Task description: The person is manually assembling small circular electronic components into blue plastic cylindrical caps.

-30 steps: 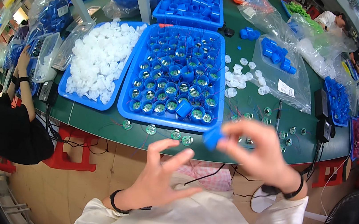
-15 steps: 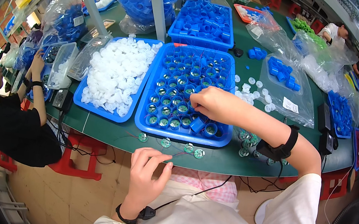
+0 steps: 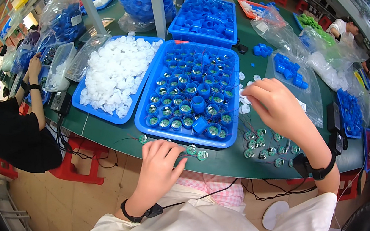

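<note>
Bending at the knuckles, the right hand (image 3: 273, 103) has its fingertips drawn close together at the loose caps (image 3: 244, 109), small white pieces scattered on the green table (image 3: 229, 168) just right of the middle tray. I cannot tell whether those fingertips grip a cap or only touch it. The left hand (image 3: 160, 162) is over the table's near edge, fingers loosely curled side by side and the thumb standing apart; I see nothing held in it. Its fingertips are just beside the front boards (image 3: 202, 155), round and green with thin wires, and 3 of these show clearly, 1 to the left of the hand and 2 to the right.

The middle tray (image 3: 182, 137), blue, holds rows of blue cups (image 3: 199, 103), most upright with a green board inside; 1 cup near the front lies tipped on its side. Right of this tray, below the right forearm, more boards (image 3: 271, 150) lie in a loose cluster on the table.

Left of the middle tray, the left tray (image 3: 97, 113) is heaped with white caps. Behind the middle tray, the back tray (image 3: 202, 38) is full of blue cups. A clear bag (image 3: 313, 113) lies flat at the right, more blue cups on it. At the far left, a co-worker (image 3: 20, 137) in black has an arm raised toward the containers there.
</note>
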{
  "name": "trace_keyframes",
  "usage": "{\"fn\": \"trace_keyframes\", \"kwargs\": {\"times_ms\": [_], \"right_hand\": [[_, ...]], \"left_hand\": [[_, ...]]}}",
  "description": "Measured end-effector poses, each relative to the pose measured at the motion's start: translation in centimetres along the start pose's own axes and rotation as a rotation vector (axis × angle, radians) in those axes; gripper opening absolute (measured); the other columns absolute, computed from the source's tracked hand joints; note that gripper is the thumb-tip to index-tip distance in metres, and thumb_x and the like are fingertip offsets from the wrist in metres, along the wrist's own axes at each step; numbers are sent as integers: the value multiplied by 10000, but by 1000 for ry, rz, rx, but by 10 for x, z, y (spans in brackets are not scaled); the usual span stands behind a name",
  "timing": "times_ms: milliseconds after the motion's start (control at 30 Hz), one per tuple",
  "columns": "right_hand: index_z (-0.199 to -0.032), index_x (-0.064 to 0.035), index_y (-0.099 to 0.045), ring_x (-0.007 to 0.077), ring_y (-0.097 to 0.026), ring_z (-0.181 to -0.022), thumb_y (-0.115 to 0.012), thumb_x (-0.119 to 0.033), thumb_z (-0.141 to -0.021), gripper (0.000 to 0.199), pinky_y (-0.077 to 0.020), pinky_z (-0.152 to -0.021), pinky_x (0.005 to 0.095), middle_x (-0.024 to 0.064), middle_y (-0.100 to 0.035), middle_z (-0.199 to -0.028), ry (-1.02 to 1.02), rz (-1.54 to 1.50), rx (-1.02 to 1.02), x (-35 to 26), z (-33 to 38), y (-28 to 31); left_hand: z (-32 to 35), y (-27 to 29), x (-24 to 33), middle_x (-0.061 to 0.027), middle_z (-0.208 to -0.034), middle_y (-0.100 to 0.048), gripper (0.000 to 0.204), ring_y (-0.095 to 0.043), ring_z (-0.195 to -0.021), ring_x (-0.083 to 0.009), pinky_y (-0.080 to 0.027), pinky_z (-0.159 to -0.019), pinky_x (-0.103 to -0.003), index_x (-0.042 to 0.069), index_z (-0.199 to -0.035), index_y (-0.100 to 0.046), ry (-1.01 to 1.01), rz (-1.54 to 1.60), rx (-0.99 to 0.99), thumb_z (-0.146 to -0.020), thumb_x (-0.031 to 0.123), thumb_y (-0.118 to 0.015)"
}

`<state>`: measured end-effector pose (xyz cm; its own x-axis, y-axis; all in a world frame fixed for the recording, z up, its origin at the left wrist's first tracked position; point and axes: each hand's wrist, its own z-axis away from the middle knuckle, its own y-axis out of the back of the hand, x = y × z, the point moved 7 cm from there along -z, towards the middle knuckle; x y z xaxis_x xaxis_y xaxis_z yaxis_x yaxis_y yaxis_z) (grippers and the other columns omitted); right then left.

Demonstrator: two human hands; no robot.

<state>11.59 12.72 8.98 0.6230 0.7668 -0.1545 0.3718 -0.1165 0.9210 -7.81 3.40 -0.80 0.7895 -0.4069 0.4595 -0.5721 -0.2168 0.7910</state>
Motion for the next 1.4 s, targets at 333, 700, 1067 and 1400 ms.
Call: {"fn": "trace_keyframes", "kwargs": {"times_ms": [333, 700, 1067, 1400], "right_hand": [[-792, 0, -595, 326, -573, -697, -592, -58, -779, 60, -450, -668, 414, 139, -573, -677, -280, 12, -109, 26, 73, -5], [-720, -33, -553, 281, -555, -672, -613, -82, -765, 89, -425, -618, 383, 96, -549, -659, -62, -18, -114, -20, 55, -24], [-1055, 32, -527, 115, -612, -648, -601, -352, -892, 424, -493, -503, 242, 97, -642, -903, -985, -1596, -466, -70, 72, -139], [-1006, 11, -566, 88, -567, -579, -608, -251, -893, 288, -458, -438, 223, 44, -601, -826, -908, -1443, -218, -52, 58, -96]], "left_hand": [[-1, -29, 1, -49, -830, -586, 256, -526, -829, -237, -378, -763, -358, 74, -861, -623, 88, -97, -11, -662, 156, -761], [8, -21, -6, -9, -781, -601, 239, -524, -791, -197, -358, -759, -326, 93, -798, -608, 194, 87, 19, -628, 86, -776], [1, -14, 6, 35, -828, -664, 228, -520, -749, -162, -314, -714, -320, 99, -801, -604, 77, 194, 216, -639, 66, -761], [-1, -4, 21, -91, -947, -661, 431, -590, -860, -223, -435, -775, -332, 50, -994, -547, -43, 409, 328, -624, -41, -748]]}}
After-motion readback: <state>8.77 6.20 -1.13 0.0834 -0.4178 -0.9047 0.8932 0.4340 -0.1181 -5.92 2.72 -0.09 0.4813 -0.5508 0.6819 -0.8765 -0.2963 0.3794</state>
